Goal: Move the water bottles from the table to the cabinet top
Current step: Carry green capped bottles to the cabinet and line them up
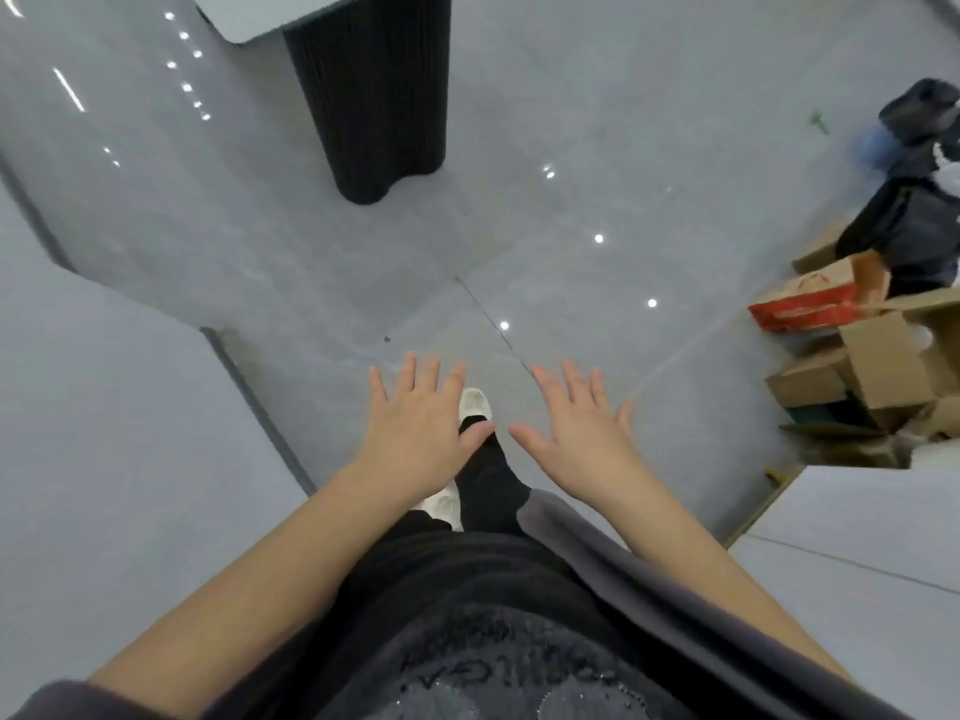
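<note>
Dark shirt (467, 641), left hand (421, 428) and right hand (576, 433) spread flat, over grey floor (571, 148)

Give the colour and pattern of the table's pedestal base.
The pedestal base is black with fine vertical ribbing; head view.

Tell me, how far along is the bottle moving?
Nothing visible counts as done: no bottle is in view. In hand: nothing, the left hand and right hand are spread empty above the floor. What is left cannot be judged; only a table corner shows.
</note>
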The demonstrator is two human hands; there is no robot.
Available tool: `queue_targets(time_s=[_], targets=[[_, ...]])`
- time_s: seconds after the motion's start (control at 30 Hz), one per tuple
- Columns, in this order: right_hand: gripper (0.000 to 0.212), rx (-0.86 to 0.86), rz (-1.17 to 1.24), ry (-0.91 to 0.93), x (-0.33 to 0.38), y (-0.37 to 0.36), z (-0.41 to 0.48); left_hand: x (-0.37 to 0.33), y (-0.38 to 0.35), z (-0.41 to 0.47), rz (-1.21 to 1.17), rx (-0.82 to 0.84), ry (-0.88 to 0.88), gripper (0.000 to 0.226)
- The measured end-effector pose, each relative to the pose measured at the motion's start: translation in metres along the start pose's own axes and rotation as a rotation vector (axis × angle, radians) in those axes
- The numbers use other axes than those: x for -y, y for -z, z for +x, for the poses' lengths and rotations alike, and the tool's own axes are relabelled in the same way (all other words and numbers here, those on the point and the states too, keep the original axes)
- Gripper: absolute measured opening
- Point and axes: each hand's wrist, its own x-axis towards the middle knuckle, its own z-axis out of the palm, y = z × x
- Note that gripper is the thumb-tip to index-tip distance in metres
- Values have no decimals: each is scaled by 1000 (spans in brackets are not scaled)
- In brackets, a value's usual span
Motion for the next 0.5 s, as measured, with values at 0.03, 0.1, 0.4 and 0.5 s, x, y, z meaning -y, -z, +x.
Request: queue_targets(time_s=[0.03, 0.1, 0.4, 0.5], targets=[[75, 10, -24, 28, 3, 10, 15, 3, 6, 9, -22, -6, 35, 74], [74, 36, -73, 85, 8, 31, 43, 7, 18, 27, -67, -11, 100, 74], [76, 98, -274, 290, 33, 107, 146, 18, 64, 93, -179, -55, 328, 77], [76, 108, -324, 352, 45, 121, 168, 21, 74, 105, -250, -67, 389, 77]])
